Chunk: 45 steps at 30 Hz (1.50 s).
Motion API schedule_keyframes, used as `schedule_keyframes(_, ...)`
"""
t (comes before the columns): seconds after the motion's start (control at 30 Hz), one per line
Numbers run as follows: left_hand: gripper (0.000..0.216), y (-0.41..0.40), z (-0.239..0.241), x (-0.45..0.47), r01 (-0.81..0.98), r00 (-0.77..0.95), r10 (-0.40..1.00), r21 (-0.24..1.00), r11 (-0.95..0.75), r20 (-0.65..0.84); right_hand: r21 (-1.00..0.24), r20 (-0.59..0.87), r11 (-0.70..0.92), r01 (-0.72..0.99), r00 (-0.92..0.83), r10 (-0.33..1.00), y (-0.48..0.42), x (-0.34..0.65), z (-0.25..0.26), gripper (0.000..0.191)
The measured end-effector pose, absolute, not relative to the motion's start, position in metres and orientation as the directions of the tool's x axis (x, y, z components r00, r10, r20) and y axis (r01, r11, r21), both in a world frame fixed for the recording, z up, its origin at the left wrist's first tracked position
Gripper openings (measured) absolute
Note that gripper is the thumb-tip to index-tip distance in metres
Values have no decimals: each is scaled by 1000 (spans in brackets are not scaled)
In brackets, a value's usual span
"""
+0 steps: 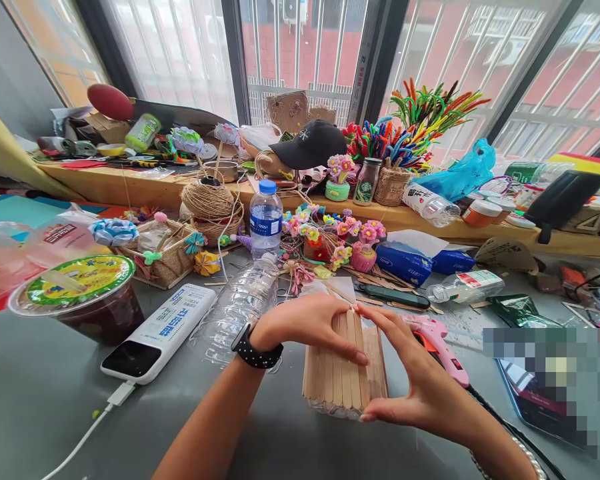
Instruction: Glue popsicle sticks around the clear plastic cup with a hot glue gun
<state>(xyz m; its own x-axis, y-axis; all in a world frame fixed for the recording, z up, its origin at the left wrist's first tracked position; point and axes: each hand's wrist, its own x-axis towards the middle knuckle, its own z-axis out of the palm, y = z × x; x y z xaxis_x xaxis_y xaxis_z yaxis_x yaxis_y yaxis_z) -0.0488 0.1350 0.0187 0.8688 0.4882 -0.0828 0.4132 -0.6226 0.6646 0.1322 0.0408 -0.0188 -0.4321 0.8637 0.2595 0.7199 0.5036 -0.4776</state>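
Note:
Flat wooden craft sticks, set side by side, cover a clear plastic piece and form a small stick-covered container point(337, 373) in front of me. My left hand point(310, 327) lies over its top from the left, thumb pressed across the sticks. From the right, my right hand point(405, 367) spans the side, with fingertips at the far edge and thumb at the near lower corner. Both hands grip it. Clear plastic shows below the stick ends. Just right of my right hand rests a pink hot glue gun point(443, 347), partly hidden by the fingers.
Left of my arm lie a big clear plastic bottle point(240, 300), a white power bank point(160, 333) with its cable, and a lidded drink cup point(90, 300). A phone point(535, 400) is at right. Behind stand a water bottle point(266, 220), twine point(213, 203) and pipe-cleaner flowers point(370, 231).

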Motion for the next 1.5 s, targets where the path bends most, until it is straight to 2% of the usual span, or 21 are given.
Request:
schedule_keyframes(0.17, 42, 133, 25, -50, 396, 893, 441, 622, -676, -90, -459, 243, 507, 729, -446, 861, 39, 131, -14, 99)
schedule_keyframes(0.33, 45, 128, 31, -52, 411, 893, 446, 519, -749, -64, -411, 249, 536, 737, -475, 844, 39, 127, -15, 109)
schedule_keyframes(0.5, 29, 116, 33, -43, 451, 881, 473, 297, -842, 6, -353, 279, 492, 796, -413, 867, 46, 133, -25, 110)
schedule_keyframes(0.57, 22, 112, 30, -36, 497, 864, 503, 196, -845, -20, -380, 266, 456, 805, -377, 887, 50, 136, -25, 100)
schedule_keyframes(0.7, 13, 105, 23, -25, 526, 851, 523, 115, -843, -56, -402, 231, 395, 826, -326, 917, 55, 139, -22, 39)
schedule_keyframes(0.77, 9, 101, 22, -23, 515, 857, 509, 121, -849, -75, -401, 231, 398, 825, -329, 915, 57, 139, -23, 23)
schedule_keyframes(0.97, 14, 91, 23, -24, 544, 839, 529, 189, -818, -123, -363, 241, 455, 813, -390, 889, 56, 134, -29, 14)
schedule_keyframes(1.17, 14, 85, 20, -20, 579, 815, 563, 137, -804, -140, -335, 224, 458, 824, -402, 888, 55, 133, -32, 16)
schedule_keyframes(1.3, 15, 76, 22, -17, 565, 816, 548, 55, -823, -184, -335, 151, 473, 815, -449, 881, 52, 137, -26, 19)
schedule_keyframes(1.4, 14, 68, 20, -15, 535, 819, 515, 12, -844, -253, -387, 72, 483, 785, -497, 865, 47, 143, -15, 23)
schedule_keyframes(1.5, 10, 61, 16, -12, 498, 830, 466, 31, -867, -307, -493, 13, 457, 741, -519, 855, 41, 149, -3, 19)
